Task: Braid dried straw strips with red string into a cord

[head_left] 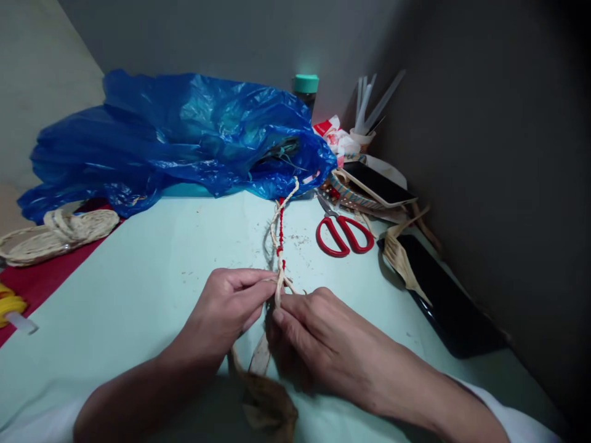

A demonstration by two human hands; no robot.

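Observation:
A pale braided cord (273, 229) runs down the middle of the table toward my hands, with a red twisted cord (281, 227) alongside its upper part. My left hand (235, 298) pinches the cord's lower end from the left. Just to the right and slightly lower, my right hand (309, 329) closes thumb and finger on a pale strand of the same cord. Short loose ends stick out between the hands. Below them hangs a wide dry brown strip of plant fibre (270, 397), partly in shadow; its join to the cord is hidden.
Red-handled scissors (344, 235) lie right of the cord. Behind spreads a crumpled blue plastic bag (184, 135). On the right are a black tablet-like slab (452, 301), a dry fibre strip (404, 261) and a phone (378, 183) on a basket. A coiled braid (60, 234) rests at left.

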